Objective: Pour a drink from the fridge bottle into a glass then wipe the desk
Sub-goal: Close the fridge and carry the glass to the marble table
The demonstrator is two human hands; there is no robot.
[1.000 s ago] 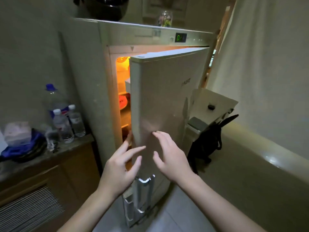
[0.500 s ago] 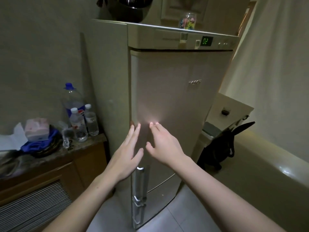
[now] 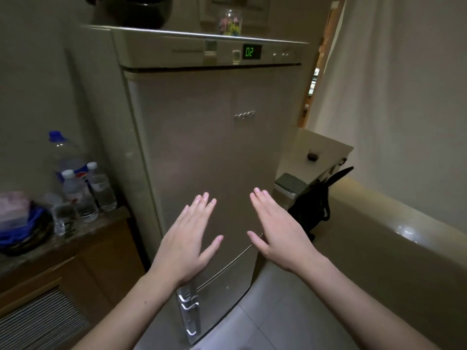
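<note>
A tall beige fridge (image 3: pixel 202 137) stands in front of me with its upper door closed; a green display on its top panel reads 02. Both of my hands hover flat in front of the lower part of that door, palms toward it, fingers extended. My left hand (image 3: pixel 187 236) and my right hand (image 3: pixel 275 228) are apart from each other and hold nothing. Whether they touch the door I cannot tell. Metal handles (image 3: pixel 188 306) sit at the left edge of the door below my left wrist. No fridge bottle or glass shows near my hands.
Left of the fridge, a stone-topped wooden cabinet (image 3: pixel 83 238) carries a big blue-capped soda bottle (image 3: pixel 67 157), two small water bottles (image 3: pixel 78 195), a tissue box (image 3: pixel 12 208) and blue cloth. A black bag (image 3: pixel 316 210) and a grey-lidded bin (image 3: pixel 288 185) stand right of the fridge. A jar (image 3: pixel 230 22) sits on top.
The fridge door, open a second ago with the lit inside showing, is now closed. My hands, close together on the door half a second ago, have spread apart.
</note>
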